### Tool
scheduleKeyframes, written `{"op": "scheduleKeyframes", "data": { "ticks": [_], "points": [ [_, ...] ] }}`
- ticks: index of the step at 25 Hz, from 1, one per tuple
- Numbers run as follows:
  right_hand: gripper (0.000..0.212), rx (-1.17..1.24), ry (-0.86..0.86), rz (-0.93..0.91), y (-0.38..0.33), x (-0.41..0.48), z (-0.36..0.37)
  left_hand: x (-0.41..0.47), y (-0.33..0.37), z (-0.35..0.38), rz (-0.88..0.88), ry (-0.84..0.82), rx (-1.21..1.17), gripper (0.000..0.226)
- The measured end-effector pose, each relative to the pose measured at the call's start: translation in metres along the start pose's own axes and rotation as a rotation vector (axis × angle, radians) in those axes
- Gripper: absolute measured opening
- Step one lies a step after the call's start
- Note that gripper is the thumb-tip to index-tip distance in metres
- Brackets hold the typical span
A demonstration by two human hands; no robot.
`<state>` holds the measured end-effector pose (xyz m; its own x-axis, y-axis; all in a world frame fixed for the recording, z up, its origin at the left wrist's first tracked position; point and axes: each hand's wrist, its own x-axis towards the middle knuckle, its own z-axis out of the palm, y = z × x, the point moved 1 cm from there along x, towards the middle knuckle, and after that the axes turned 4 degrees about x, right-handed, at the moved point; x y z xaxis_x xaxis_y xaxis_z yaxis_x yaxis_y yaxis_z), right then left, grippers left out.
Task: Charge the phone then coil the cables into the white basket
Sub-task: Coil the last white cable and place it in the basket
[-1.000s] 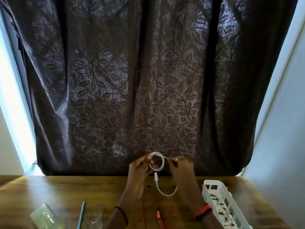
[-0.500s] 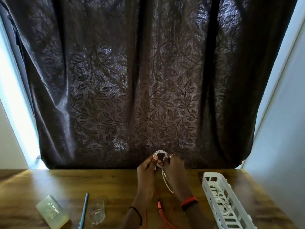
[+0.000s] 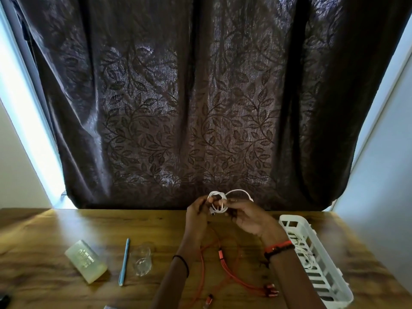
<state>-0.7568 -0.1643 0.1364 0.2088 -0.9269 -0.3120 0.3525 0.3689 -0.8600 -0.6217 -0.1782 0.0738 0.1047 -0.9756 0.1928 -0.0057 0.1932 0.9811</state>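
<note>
Both hands, left hand point(image 3: 197, 214) and right hand point(image 3: 249, 216), pinched the small coiled white cable point(image 3: 219, 202) above the table point(image 3: 66, 228), its plug seemingly tucked inside, beside the white basket point(image 3: 334, 284).

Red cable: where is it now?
Head view, bottom centre: the red cable lies on the wooden table, between the clear glass on its left and the white basket on its right.
</note>
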Motion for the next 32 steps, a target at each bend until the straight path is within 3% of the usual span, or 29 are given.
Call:
{"op": "scheduleKeyframes", "data": {
  "ticks": [2,4,10,13,18,20,23,26,29,32],
  "points": [
    [0.024,0.092,0.003,0.013,0.0,-0.001,-0.002,-0.001,0.002,0.002,0.027,0.025,0.068,0.022],
    [0.017,0.019,-0.013,-0.05,0.004,-0.001,0.002,-0.002,0.006,0.006,0.048,0.047,0.105,0.018],
    [0.04,-0.831,0.475,-0.448,0.018,0.0,0.006,-0.011,0.004,0.007,0.092,0.142,0.163,0.015],
    [0.031,-0.909,0.569,-0.532,0.024,0.001,0.001,-0.013,-0.001,0.004,0.065,0.159,0.183,0.016],
    [0.014,-0.474,0.222,-0.296,0.021,-0.003,-0.017,-0.007,-0.009,-0.013,0.049,0.192,0.309,0.02],
    [0.015,-0.588,0.177,-0.229,0.018,-0.004,-0.026,-0.007,-0.01,-0.017,0.033,0.176,0.313,0.016],
    [0.016,-0.758,0.174,-0.309,0.016,-0.003,-0.031,-0.013,-0.01,-0.01,-0.014,0.131,0.196,0.015],
    [0.013,-0.94,0.343,-0.489,0.027,-0.004,-0.032,-0.023,-0.011,-0.001,-0.11,0.144,-0.007,0.019],
    [0.042,-1.294,0.593,-0.631,0.045,-0.01,-0.034,-0.036,-0.009,0.011,-0.176,0.157,-0.194,0.02],
    [0.034,-1.149,0.657,-0.616,0.05,-0.018,-0.026,-0.051,-0.003,0.024,-0.236,0.174,-0.337,0.018]
  ]
}}
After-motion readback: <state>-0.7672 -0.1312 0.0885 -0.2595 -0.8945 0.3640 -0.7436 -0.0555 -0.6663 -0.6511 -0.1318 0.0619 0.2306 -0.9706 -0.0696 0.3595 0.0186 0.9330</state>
